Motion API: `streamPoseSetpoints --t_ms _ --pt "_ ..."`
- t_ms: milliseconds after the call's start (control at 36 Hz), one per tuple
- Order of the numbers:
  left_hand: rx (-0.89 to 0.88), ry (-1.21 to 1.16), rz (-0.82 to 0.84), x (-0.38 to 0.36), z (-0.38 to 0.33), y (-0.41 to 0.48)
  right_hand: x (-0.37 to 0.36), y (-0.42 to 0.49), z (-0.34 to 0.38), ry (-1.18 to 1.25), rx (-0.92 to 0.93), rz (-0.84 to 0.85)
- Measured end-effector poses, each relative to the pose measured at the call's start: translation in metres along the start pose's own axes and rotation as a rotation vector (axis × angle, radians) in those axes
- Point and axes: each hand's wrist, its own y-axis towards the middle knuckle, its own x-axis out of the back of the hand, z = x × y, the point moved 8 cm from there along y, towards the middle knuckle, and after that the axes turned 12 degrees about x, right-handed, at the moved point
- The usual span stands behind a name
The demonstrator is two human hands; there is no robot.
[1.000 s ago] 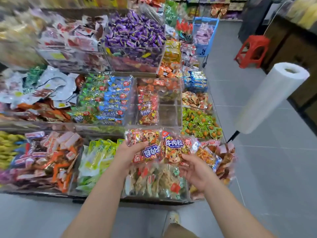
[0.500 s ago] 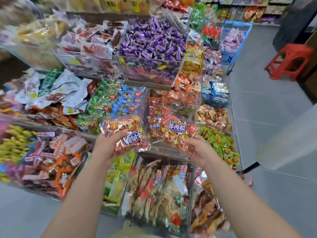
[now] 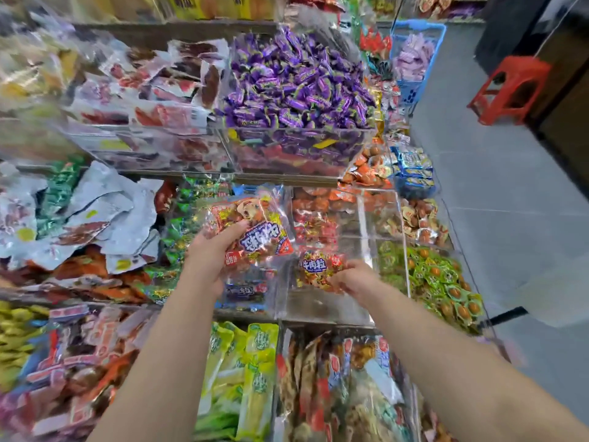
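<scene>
From the head camera I watch both hands at a tiered sweets display, each with a snack bag. The left hand (image 3: 207, 261) grips the left bag (image 3: 255, 232) by its lower left corner. Its thumb is pressed across the front film and the other fingers are behind the bag, so I cannot tell how they are spread. That bag is tilted above the middle tier, with its long axis running from upper left to lower right. The right hand (image 3: 349, 279) has its fingers curled round the near right edge of the right bag (image 3: 318, 269), pinching it. This bag reaches away to the left of the fingers, long axis roughly across the shelf, low in the mouth of a clear bin (image 3: 322, 306). What matters is that the right bag hangs just over the bin's bare front part and the right hand is the nearer one, so I judge it goes down first. Both bags are glossy, crinkly film, red with a blue label, lumpy with small wrapped pieces, soft and likely slippery. The bin is hard transparent plastic with straight walls. Purple candies (image 3: 296, 90) heap the tier above, and green packets (image 3: 439, 282) lie just to its right.
</scene>
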Motion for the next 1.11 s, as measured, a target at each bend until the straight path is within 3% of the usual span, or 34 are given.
streamPoseSetpoints --t_ms 194,361,444,583,667,861,1111 --pt "0.025 0.106 0.011 -0.006 -0.007 0.031 -0.02 0.052 -0.02 -0.167 0.001 -0.105" --pt "0.053 0.068 0.051 -0.002 0.0 0.051 -0.011 0.07 -0.053 -0.5 -0.17 -0.061" --pt "0.062 0.047 0.07 -0.001 -0.002 0.051 -0.015 0.072 -0.054 -0.62 -0.103 -0.029" --pt "0.056 0.01 0.068 0.004 -0.001 0.051 -0.029 0.082 -0.036 -0.103 0.176 -0.142" --pt "0.049 0.013 0.064 0.005 -0.002 0.05 -0.032 0.08 -0.027 0.044 0.253 -0.233" --pt "0.06 0.036 0.042 0.004 0.0 0.046 -0.034 0.082 -0.043 0.129 0.168 -0.101" --pt "0.033 0.046 0.086 0.0 -0.003 0.039 -0.017 0.061 -0.048 -0.06 -0.013 -0.036"
